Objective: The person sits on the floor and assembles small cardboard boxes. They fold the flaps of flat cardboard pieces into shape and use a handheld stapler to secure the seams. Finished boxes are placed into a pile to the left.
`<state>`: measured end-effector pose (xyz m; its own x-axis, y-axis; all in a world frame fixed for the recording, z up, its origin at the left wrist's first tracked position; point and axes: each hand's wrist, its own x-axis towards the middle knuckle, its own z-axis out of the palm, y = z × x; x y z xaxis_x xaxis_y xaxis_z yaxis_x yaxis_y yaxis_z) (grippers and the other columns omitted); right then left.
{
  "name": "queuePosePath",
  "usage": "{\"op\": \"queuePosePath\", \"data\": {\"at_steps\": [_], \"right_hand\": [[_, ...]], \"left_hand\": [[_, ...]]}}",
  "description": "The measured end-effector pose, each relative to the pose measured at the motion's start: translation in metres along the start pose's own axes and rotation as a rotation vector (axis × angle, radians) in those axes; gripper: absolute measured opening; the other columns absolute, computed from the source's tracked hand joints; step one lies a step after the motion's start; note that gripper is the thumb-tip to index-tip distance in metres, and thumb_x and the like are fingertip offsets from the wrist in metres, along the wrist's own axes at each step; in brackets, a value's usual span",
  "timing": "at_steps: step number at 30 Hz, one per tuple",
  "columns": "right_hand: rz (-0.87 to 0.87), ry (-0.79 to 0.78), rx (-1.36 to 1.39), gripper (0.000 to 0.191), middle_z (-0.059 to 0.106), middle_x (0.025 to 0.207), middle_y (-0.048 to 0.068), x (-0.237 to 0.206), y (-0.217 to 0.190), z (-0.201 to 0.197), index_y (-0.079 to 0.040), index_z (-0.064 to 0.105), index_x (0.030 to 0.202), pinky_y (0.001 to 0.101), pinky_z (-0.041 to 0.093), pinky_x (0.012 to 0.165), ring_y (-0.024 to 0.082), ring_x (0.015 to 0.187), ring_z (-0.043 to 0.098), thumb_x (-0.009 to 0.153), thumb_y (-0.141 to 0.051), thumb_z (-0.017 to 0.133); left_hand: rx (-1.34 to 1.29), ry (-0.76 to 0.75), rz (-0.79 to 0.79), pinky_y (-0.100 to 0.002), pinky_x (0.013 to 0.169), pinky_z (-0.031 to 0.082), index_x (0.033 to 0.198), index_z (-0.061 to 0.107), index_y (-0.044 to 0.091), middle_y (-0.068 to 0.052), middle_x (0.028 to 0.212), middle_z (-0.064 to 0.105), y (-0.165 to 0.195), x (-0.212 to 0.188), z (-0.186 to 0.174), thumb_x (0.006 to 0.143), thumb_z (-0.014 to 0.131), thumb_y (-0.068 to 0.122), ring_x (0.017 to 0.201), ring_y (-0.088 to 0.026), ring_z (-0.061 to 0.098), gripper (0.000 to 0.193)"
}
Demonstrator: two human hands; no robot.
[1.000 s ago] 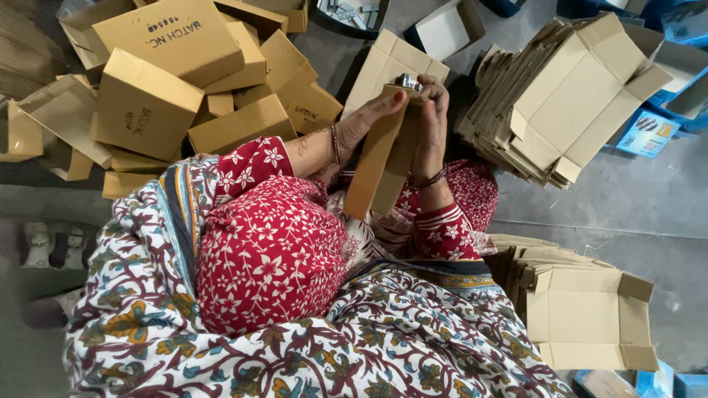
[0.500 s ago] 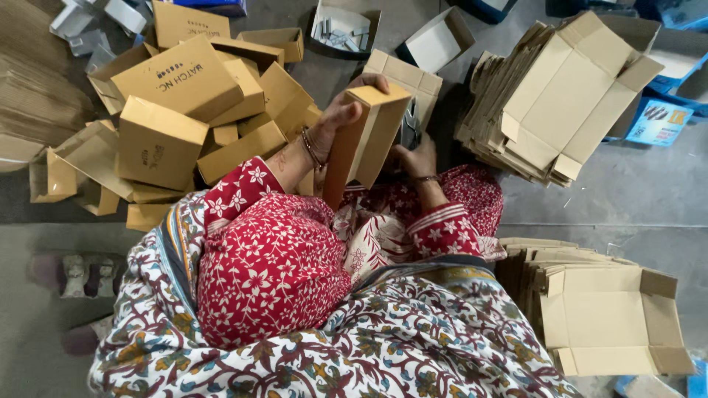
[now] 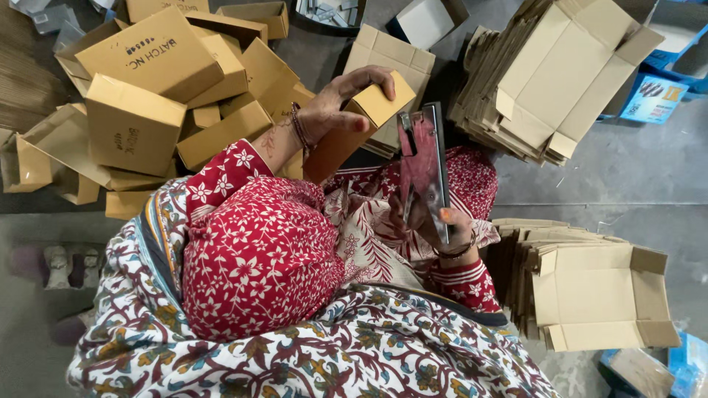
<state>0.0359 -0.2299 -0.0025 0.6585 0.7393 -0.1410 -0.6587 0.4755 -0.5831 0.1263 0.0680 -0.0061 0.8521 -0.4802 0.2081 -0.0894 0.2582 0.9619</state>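
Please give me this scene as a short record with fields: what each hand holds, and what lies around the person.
left hand: grips a folded cardboard box by its upper end
right hand: holds a red metal stapler, upright, close beside the box
left side: pile of assembled boxes on the grey floor
upper right: stack of flat box blanks
lower right: second stack of flat blanks
clothing: red floral sleeves
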Motion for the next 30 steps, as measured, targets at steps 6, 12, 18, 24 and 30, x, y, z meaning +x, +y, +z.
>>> {"op": "queuePosePath", "data": {"at_steps": [6,12,18,24,30], "right_hand": [[0.015,-0.023,0.017,0.087,0.061,0.12,0.022,-0.003,0.006,-0.02,0.004,0.043,0.152,0.0364,0.049,0.076,0.028,0.093,0.06,0.084,-0.041,0.075],[0.024,0.065,0.007,0.083,0.06,0.117,0.02,0.005,0.011,-0.022,0.001,0.043,0.15,0.0384,0.055,0.079,0.029,0.099,0.063,0.08,-0.031,0.073],[0.007,0.164,-0.189,0.052,0.061,0.111,0.018,0.007,0.037,-0.045,0.004,0.052,0.136,0.0344,0.057,0.068,0.024,0.084,0.063,0.091,-0.018,0.064],[-0.017,-0.015,0.01,0.024,0.064,0.099,0.015,0.016,0.061,-0.031,0.007,0.057,0.12,0.0367,0.058,0.075,0.023,0.082,0.065,0.1,-0.005,0.063],[0.123,-0.04,-0.239,0.069,0.062,0.131,0.012,0.01,0.026,0.011,-0.006,0.048,0.14,0.0395,0.055,0.099,0.026,0.122,0.063,0.073,-0.01,0.065]], "left_hand": [[0.13,-0.033,0.032,-0.043,0.121,0.043,0.121,0.064,0.021,-0.003,0.136,0.055,-0.001,0.002,0.006,0.075,0.085,0.064,0.137,-0.024,0.054,0.066],[0.33,-0.07,0.104,-0.047,0.125,0.041,0.119,0.064,0.021,-0.008,0.145,0.056,-0.004,0.006,0.0,0.073,0.088,0.055,0.144,-0.029,0.053,0.062],[0.465,-0.16,0.144,-0.051,0.125,0.041,0.12,0.064,0.021,0.0,0.132,0.063,-0.01,0.007,-0.009,0.072,0.092,0.042,0.148,-0.029,0.048,0.058],[0.479,-0.213,0.142,-0.05,0.124,0.041,0.122,0.063,0.021,0.006,0.124,0.066,-0.016,0.016,-0.002,0.072,0.092,0.043,0.147,-0.029,0.046,0.062],[0.153,-0.161,-0.073,-0.044,0.116,0.047,0.117,0.064,0.022,-0.003,0.137,0.058,-0.003,0.0,0.005,0.074,0.088,0.052,0.135,-0.025,0.057,0.058]]}}
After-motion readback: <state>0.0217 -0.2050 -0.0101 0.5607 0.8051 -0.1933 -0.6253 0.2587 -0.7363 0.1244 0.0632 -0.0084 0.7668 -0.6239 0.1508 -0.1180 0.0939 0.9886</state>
